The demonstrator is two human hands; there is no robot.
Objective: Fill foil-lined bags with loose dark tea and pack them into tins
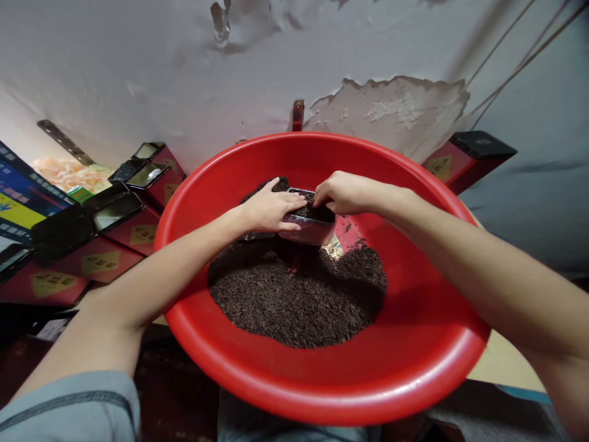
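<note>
A large red plastic basin (427, 325) holds a spread of dark dry leaves (294, 307) that look like loose tea. Inside it, toward the far side, is a rectangular box (306, 231) with clear film around its rim and the same dark leaves in it. My left hand (269, 209) straddles the box's left side, thumb against the near wall and other fingers stretched over the top, holding it. Curled at the box's right edge, my right hand (338, 190) has its fingertips pinched down in the leaves. What lies between those fingertips is mostly hidden.
Several pink-and-black tins (124, 227) with yellow diamond labels, some with open tops, stand left of the basin. Another tin (469, 156) with a black lid is behind it on the right. A peeling wall (391, 110) rises behind, with cords (515, 67) at upper right.
</note>
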